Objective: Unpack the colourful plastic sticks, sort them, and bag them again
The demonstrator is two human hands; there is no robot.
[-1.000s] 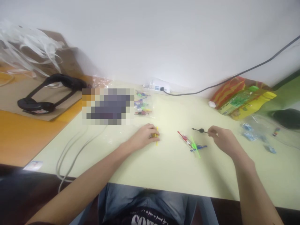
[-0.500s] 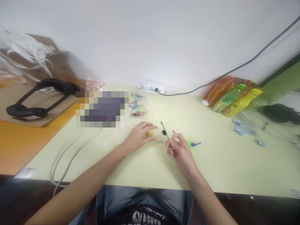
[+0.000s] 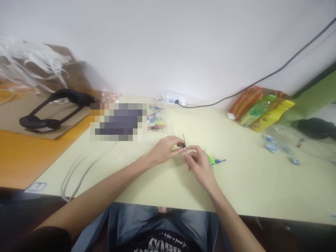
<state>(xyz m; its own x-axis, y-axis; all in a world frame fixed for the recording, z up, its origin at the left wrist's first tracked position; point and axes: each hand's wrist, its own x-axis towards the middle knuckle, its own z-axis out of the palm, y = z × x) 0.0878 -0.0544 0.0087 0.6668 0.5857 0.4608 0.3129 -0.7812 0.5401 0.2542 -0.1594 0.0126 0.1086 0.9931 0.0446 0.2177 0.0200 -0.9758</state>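
Observation:
My left hand (image 3: pixel 165 149) and my right hand (image 3: pixel 199 164) meet above the pale yellow table (image 3: pixel 236 185). My right hand pinches a thin black stick with a small disc (image 3: pixel 184 142), its tip pointing up. The fingers of my left hand are closed round a small yellow part that is mostly hidden, and they touch the black stick. Just right of my right hand lie green and blue small toy parts (image 3: pixel 215 161).
A clear bag of colourful toy parts (image 3: pixel 155 119) lies behind my hands. Snack bags (image 3: pixel 262 108) and loose blue packets (image 3: pixel 278 148) sit at the right. A power strip (image 3: pixel 172 98) and a black cable run along the wall. Black headphones (image 3: pixel 52 110) rest on cardboard at the left.
My right hand carried the black stick leftward from the table's right side to my left hand. My left hand lifted slightly with the yellow part to meet it.

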